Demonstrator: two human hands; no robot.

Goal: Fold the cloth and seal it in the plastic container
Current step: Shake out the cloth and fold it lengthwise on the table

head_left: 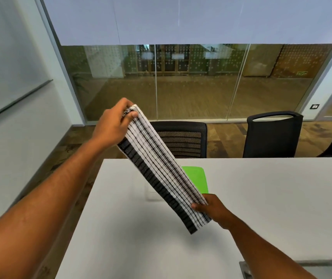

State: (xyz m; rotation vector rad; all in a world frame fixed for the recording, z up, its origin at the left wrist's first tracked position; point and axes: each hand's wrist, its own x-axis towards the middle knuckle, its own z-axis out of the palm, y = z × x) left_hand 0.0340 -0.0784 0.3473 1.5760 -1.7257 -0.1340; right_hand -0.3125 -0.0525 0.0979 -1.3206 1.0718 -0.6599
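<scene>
Striped cloth (159, 168), folded into a strip, held taut above the table (271, 198). Left hand (112, 125) pinches its far end; right hand (211, 208) grips the near end. Green lid (198, 179) lies just beyond the right hand.

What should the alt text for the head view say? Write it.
Two hands hold a black-and-white striped cloth stretched in the air above a white table, left hand gripping the far end, right hand the near end. A green lid lies on the table behind it.
</scene>
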